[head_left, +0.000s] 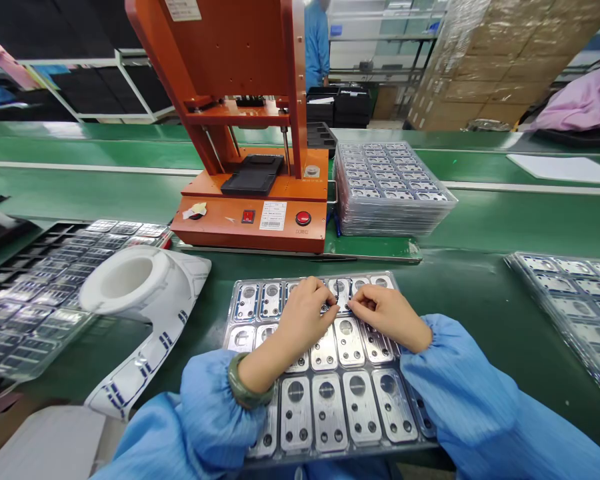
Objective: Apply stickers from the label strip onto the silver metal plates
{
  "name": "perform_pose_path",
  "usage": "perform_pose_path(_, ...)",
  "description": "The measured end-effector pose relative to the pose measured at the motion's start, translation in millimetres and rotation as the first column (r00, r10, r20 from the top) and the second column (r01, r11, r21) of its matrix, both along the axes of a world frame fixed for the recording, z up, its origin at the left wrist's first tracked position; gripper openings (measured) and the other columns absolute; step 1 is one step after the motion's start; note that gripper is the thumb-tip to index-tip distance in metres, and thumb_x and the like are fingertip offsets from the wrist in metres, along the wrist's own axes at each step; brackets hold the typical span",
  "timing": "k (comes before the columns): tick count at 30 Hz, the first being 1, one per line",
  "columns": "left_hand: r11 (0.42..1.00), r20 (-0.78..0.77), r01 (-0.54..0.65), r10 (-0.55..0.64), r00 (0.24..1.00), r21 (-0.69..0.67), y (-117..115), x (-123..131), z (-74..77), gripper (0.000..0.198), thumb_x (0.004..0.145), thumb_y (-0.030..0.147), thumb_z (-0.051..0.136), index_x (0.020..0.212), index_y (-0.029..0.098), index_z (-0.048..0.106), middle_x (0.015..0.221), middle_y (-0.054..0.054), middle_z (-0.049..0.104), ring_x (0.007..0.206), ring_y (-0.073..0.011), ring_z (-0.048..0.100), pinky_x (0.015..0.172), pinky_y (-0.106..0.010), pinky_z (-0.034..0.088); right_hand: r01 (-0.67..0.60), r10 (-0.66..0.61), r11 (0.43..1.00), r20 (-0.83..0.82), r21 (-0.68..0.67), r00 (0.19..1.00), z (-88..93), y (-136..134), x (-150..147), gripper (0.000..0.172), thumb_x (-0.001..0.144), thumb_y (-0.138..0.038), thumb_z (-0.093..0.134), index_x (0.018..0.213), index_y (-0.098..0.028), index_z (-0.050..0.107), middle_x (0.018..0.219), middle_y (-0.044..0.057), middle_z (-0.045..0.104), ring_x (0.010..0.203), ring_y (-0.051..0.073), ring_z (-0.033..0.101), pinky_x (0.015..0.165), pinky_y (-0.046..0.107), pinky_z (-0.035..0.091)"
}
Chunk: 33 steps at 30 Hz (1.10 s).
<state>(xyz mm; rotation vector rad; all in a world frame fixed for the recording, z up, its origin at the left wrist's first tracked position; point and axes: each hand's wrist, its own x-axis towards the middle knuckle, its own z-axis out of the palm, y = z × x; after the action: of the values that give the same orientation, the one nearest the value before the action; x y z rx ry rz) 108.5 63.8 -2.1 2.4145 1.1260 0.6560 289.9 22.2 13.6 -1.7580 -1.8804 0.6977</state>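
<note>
A clear plastic tray [233, 317] holds rows of silvery metal plates [296, 412], each with a large round recess and small dark holes. Over its far row, my left hand [307, 313] pinches with thumb and forefinger at one plate [339, 288]. My right hand [387, 313] pinches at the same plate's right side. Thin dark edging shows between the fingertips; whatever they grip is too small to name. Far-row plates on the left [247, 300] carry blue edging. Left of the tray stands a roll of white backing [145, 283] bearing dark-blue outlined stickers.
Behind the tray stands an orange press [250, 223] with a black fixture [253, 175]. Stacked plate trays [395, 190] sit to its right, with more trays [575, 300] at far right and a filled tray [55, 287] at left. People are visible beyond the green bench.
</note>
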Motion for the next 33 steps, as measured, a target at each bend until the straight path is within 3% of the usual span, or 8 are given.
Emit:
perform_pose_path(12,1.000,-0.013,-0.012,0.012,1.000,-0.013,-1.0,1.2,-1.3,0.002,0.080,0.018,0.059,0.080,0.019,0.057,0.094,-0.005,0.051,0.093,-0.0213,0.048,0.085,-0.038,0.042,-0.007,0.015,0.997,0.111,-0.076,0.994,-1.3,3.5,-3.5,0.015,0.081,-0.030,0.063,0.072,-0.022,0.053,0.064,-0.005,0.059,0.061,0.014,0.054,0.052,0.024,0.031)
perform_pose_path(19,1.000,0.014,-0.018,0.018,1.000,0.022,-2.6,0.4,-3.1,0.001,0.082,0.017,0.056,0.082,0.018,0.056,0.099,-0.007,0.052,0.098,-0.0225,0.048,0.089,-0.041,0.041,0.003,-0.002,1.000,0.101,-0.012,0.995,-1.7,0.7,-6.1,0.013,0.082,-0.028,0.062,0.075,-0.022,0.052,0.064,-0.006,0.057,0.060,0.014,0.052,0.053,0.024,0.030)
perform_pose_path(25,0.999,0.176,-0.019,0.025,0.984,-0.038,-5.6,-1.1,5.2,0.008,0.087,0.017,0.048,0.085,0.019,0.055,0.095,-0.005,0.055,0.096,-0.0191,0.051,0.087,-0.037,0.043,0.094,-0.083,0.994,-0.168,0.057,0.982,-6.9,-7.1,-4.8,0.011,0.083,-0.032,0.055,0.080,-0.023,0.051,0.068,-0.004,0.060,0.060,0.014,0.055,0.059,0.026,0.041)
perform_pose_path(33,0.998,0.262,-0.008,0.025,0.965,-0.064,-7.7,-1.5,9.1,0.011,0.087,0.019,0.046,0.090,0.020,0.057,0.093,-0.005,0.057,0.094,-0.0182,0.054,0.085,-0.035,0.045,0.114,-0.051,0.979,-0.339,0.167,0.939,-18.2,-8.2,-4.4,0.013,0.084,-0.035,0.053,0.083,-0.022,0.053,0.071,0.000,0.061,0.064,0.017,0.059,0.059,0.027,0.046)
